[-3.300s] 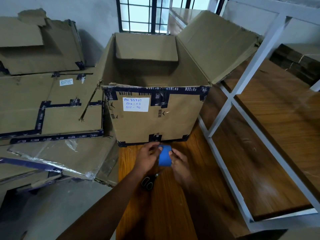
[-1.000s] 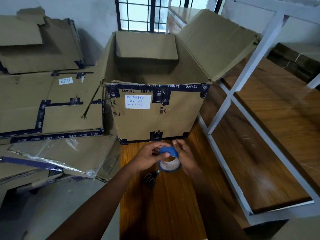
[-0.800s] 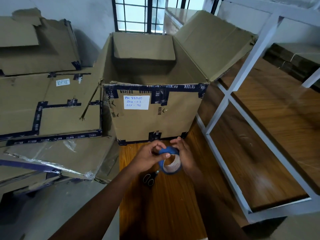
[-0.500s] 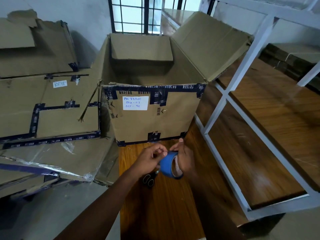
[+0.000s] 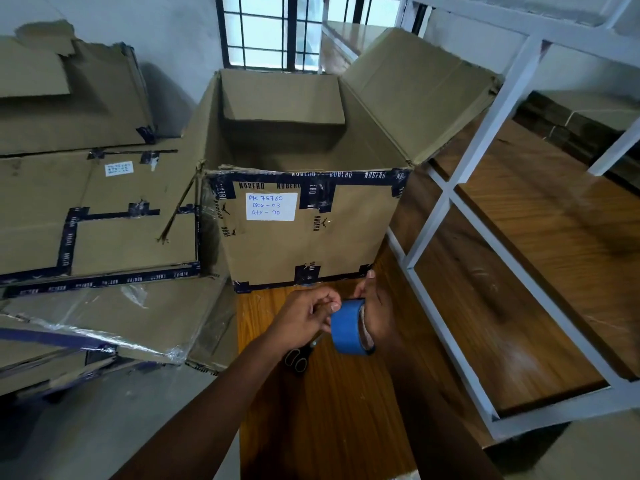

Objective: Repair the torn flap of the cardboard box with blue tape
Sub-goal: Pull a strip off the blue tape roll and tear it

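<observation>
An open cardboard box (image 5: 311, 237) with dark printed tape and a white label stands on the wooden table, its right flap (image 5: 415, 95) raised and its near edge ragged. In front of it I hold a roll of blue tape (image 5: 348, 327) on edge. My right hand (image 5: 375, 313) grips the roll from the right side. My left hand (image 5: 304, 318) pinches at the roll's upper left rim with thumb and fingertips.
Black-handled scissors (image 5: 298, 358) lie on the table (image 5: 329, 410) under my left hand. Flattened cardboard boxes (image 5: 97, 209) pile up on the left. A white metal shelf frame (image 5: 446, 202) with wooden boards stands on the right. A barred window (image 5: 277, 29) is behind.
The roll has turned from showing its open core to standing on edge with its blue outer face toward me. Both hands have stayed on it and shifted slightly right.
</observation>
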Available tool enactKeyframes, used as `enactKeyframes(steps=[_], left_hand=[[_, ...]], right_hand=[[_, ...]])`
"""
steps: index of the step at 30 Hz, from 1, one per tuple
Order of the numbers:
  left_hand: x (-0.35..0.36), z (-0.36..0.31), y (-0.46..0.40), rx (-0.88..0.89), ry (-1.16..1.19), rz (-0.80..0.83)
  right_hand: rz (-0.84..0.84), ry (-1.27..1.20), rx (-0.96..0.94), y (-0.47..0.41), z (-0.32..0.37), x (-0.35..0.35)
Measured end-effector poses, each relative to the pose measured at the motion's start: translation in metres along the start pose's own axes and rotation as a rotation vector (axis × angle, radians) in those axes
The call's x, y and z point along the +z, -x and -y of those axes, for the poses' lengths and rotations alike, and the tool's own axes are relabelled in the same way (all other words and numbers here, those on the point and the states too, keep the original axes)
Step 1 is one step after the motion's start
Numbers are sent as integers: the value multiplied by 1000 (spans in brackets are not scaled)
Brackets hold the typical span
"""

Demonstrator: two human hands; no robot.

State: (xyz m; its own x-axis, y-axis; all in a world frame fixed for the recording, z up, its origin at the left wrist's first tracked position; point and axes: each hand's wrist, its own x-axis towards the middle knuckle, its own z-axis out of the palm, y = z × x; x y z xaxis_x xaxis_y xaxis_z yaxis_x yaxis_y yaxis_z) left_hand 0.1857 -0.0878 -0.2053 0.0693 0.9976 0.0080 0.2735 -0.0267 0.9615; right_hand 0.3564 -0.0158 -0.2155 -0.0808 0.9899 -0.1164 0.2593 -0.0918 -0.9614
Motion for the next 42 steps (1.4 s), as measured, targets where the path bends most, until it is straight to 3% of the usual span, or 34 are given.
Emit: enactKeyframes(steps=[7,18,35,42], left_hand=[[-3,-6,-1,-29,82,-19],[-5,-12,1,-12,22,-16],[-12,-13,-3,247,-240,-112],[-26,-14,-10,129,-138,-103]], right_hand=[[55,-86,74,-2,13,-5],[101,-164,120,-12,15,-8],[120,-174,98,-27,18,2],[105,-91,-13,-33,35,6]])
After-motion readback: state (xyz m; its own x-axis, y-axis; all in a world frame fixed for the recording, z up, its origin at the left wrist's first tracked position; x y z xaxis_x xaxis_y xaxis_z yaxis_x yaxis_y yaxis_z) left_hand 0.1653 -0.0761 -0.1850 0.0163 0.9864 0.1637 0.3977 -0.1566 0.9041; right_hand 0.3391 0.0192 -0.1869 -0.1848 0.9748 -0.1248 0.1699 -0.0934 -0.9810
